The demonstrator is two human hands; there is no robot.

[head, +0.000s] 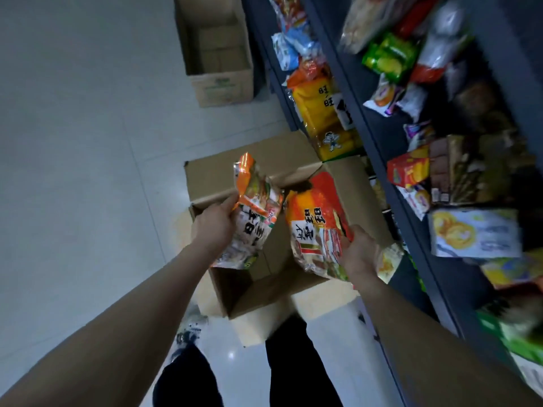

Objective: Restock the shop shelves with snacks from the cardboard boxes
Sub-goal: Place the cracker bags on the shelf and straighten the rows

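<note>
While my left hand (216, 223) curls round the left pack (252, 218) and my right hand (360, 251) clamps the right pack (317, 227), hands apart, both packs hang over the open box (220, 177) on the floor (73, 142), just beside the shelves (367, 136). Step, I judge: lifting stock out. Next calls for a swing right to a gap among crowded goods. Packs: glossy crinkly film, pillow-shaped, orange and white. Box: matte corrugated card. A second box (217, 54) stands further along.

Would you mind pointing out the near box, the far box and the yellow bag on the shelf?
near box (211, 177), head view, its far flap.
far box (223, 86), head view, its front wall.
yellow bag (317, 116), head view, its middle.
</note>
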